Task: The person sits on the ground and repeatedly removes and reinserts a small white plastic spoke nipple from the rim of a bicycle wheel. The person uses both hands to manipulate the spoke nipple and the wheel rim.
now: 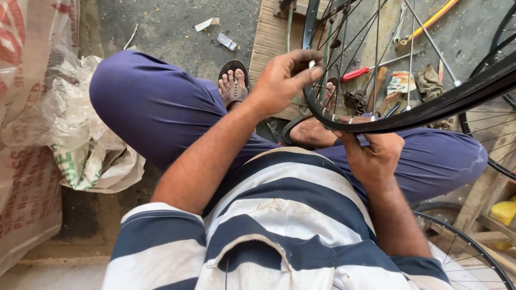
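Note:
A black bicycle wheel rim (430,110) with thin metal spokes (376,48) hangs over my lap. My left hand (284,78) is raised at the rim's left side and pinches a small pale nipple on the end of a spoke between thumb and fingers. My right hand (372,153) grips the rim from below, near its lower edge. I sit cross-legged in purple trousers and a blue-and-white striped shirt, with my sandalled feet (234,83) under the wheel.
A red-handled screwdriver (356,74), rags and small tools lie on the floor behind the spokes. A wooden board (271,37) lies ahead. Plastic bags and printed sacks (32,107) crowd the left. More wheels (473,247) and wooden pieces sit at the right.

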A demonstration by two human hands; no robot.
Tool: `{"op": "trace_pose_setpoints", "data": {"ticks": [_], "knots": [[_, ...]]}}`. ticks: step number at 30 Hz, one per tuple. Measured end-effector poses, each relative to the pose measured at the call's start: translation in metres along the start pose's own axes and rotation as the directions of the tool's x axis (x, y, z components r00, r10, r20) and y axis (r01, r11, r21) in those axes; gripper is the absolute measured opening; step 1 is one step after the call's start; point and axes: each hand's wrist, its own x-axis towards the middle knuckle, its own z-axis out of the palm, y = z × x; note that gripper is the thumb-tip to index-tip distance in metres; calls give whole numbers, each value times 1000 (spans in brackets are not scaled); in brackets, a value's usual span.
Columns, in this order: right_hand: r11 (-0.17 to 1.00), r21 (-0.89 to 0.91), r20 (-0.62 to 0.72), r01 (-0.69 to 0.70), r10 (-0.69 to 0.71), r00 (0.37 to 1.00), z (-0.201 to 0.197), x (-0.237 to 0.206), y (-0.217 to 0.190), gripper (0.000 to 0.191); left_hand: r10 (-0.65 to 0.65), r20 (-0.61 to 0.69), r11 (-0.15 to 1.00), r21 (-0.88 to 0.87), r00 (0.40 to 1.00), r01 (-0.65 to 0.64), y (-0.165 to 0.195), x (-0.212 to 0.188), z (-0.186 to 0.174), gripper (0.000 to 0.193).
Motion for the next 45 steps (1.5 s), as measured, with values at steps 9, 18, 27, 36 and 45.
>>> {"op": "trace_pose_setpoints", "data": {"ticks": [9, 18, 27, 36, 45], "knots": [[999, -42, 4, 29, -29, 1000, -5, 3, -1, 17, -15, 141, 827, 558, 990, -67, -26, -1, 3, 47], [999, -19, -7, 42, -42, 999, -15, -4, -1, 22, -234, 491, 968, 42, 839, 246, -18, 23, -17, 51], [997, -50, 11, 63, -63, 998, 1, -6, 9, 16, -185, 540, 980, 38, 821, 196, -11, 17, -17, 53], [998, -34, -19, 62, -62, 998, 6, -6, 9, 14, -36, 128, 761, 646, 991, -55, 0, 3, 26, 36], [996, -38, -106, 78, -82, 991, -17, -2, -13, 15, -75, 534, 969, -159, 842, 187, 38, 3, 22, 44]]}}
